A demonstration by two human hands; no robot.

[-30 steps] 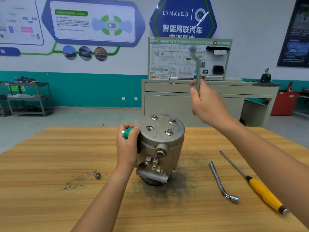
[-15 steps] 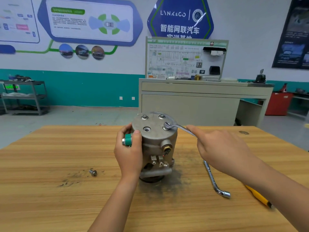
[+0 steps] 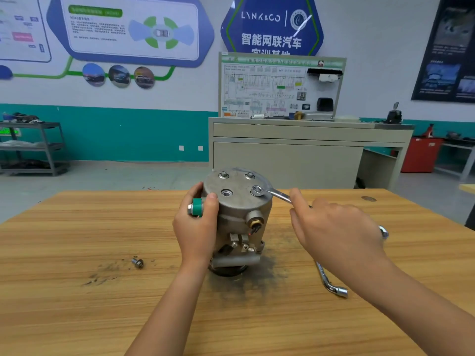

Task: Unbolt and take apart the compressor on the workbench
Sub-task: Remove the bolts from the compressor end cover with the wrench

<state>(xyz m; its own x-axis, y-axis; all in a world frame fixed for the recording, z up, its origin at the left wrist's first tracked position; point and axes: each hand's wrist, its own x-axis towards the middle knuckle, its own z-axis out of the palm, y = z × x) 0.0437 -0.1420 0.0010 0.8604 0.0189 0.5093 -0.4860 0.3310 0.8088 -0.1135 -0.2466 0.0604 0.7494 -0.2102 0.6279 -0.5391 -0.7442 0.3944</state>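
The dull grey cast-metal compressor [image 3: 239,214], a stubby cylinder, stands on end near the middle of the pale wood-grain workbench [image 3: 77,304], on a smudge of dark gritty grime [image 3: 267,276]. Its flat round top face is matte and scuffed. It carries two small hex-head bolts [image 3: 223,175] along the far edge and an open round bolt hole [image 3: 226,193] towards the near left. Low on the side a brass-coloured threaded fitting [image 3: 255,222] juts out, with small clamps and screws beneath it.

The ring end of a polished steel spanner [image 3: 279,194] sits over a fourth bolt at the near right of the top face. The spanner's shaft slants off to the right. The right hand [image 3: 334,232] holds that shaft, thumb laid along it and fingers curled round it; the spanner's far end shows past the knuckles. The left hand [image 3: 198,227] wraps the compressor's left side, its thumb on the rim of the top face, just beside a teal plastic cap [image 3: 197,206] on a port stub.

To the right on the bench lies a bright L-shaped steel socket wrench [image 3: 331,281], partly hidden by the right forearm. To the left, well apart from the compressor, a single loose flanged bolt [image 3: 137,262] lies among dark specks.
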